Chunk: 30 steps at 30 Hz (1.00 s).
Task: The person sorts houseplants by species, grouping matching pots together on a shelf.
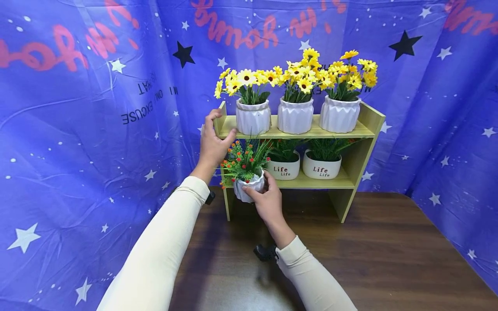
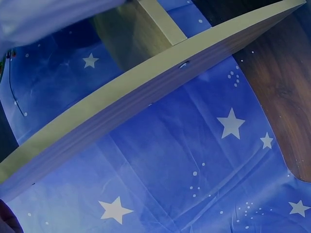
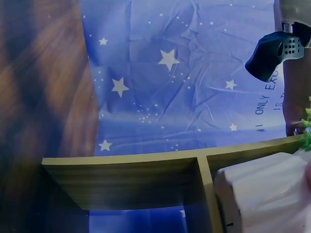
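My left hand [image 1: 213, 149] holds the upper left end of a two-tier wooden shelf [image 1: 367, 142], fingers at its side panel and thumb near the upper board's front edge. My right hand [image 1: 271, 203] grips a white pleated flowerpot [image 1: 249, 190] with green leaves and small orange-red flowers. This pot is at the left end of the lower tier, partly in front of the board; whether it touches the board I cannot tell. In the right wrist view the pot [image 3: 267, 194] appears beside the shelf's wooden edge, with only a fingertip showing at the right border.
On the upper tier stand three white pots of yellow flowers [image 1: 295, 114]. Two white oval "Life" pots [image 1: 322, 166] with grassy plants sit on the lower tier. The shelf stands on a brown wooden table [image 1: 389, 250]. A blue star-printed cloth [image 1: 97, 172] hangs behind and at the sides.
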Motion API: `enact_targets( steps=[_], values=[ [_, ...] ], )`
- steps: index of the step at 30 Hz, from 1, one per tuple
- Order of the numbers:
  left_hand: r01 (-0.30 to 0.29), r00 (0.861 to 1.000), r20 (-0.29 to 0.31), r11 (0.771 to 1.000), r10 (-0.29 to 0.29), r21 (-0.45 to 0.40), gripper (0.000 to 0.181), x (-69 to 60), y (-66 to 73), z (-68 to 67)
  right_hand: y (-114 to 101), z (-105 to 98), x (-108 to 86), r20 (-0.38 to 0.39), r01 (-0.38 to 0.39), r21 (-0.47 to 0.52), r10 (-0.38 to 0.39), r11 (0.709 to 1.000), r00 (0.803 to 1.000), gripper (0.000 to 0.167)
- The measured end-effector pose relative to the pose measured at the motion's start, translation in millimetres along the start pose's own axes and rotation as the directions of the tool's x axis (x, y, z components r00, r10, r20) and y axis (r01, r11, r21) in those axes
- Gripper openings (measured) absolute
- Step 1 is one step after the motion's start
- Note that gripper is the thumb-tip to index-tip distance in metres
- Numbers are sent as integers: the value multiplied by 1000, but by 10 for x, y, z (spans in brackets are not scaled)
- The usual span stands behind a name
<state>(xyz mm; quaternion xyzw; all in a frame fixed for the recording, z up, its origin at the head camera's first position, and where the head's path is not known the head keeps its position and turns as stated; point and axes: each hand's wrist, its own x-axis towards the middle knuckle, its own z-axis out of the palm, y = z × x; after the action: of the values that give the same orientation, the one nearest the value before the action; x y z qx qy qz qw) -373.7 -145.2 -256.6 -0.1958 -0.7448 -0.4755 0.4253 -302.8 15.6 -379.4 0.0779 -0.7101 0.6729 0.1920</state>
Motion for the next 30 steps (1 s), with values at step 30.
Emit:
enact_targets(
  steps=[30],
  values=[
    [-30, 1000, -3, 999, 30, -24, 51, -11, -37, 3, 50, 276, 515, 5, 132, -247, -135, 960, 991, 68]
  ],
)
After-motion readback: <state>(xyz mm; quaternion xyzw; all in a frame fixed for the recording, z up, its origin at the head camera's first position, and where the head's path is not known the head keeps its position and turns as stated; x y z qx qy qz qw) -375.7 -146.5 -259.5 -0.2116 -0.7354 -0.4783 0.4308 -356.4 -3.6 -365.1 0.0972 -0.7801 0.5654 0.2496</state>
